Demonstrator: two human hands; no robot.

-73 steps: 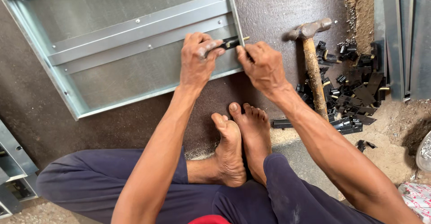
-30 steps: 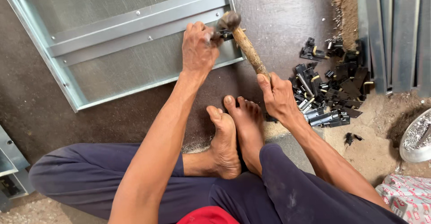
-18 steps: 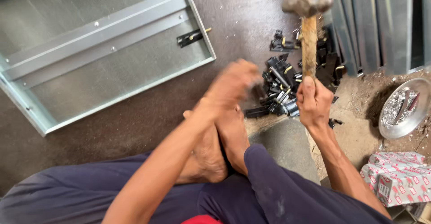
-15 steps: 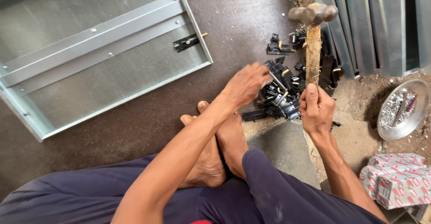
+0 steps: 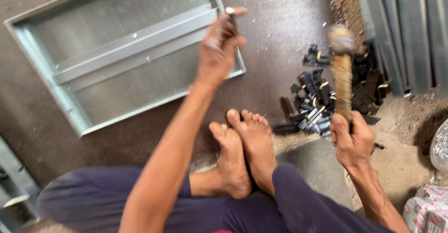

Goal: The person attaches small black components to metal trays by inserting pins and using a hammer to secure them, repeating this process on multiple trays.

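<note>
Hammer [image 5: 342, 69], head-heavy and rigid, is gripped low on its wooden handle by the right hand [image 5: 352, 137]; left hand [image 5: 219, 46] pinches a small dark clip [image 5: 229, 20].

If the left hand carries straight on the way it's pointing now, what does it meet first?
Probably the near right corner rim of the grey metal tray. The left hand, pinching a small dark clip, sits right over it; the blur hides its height.

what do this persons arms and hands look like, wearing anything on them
Both arms are bare to above the elbow, with no sleeves in view. The left hand and right hand have no gloves, rings, watch or wristbands that can be seen. The left hand is motion-blurred, so fine detail is unclear.
</note>
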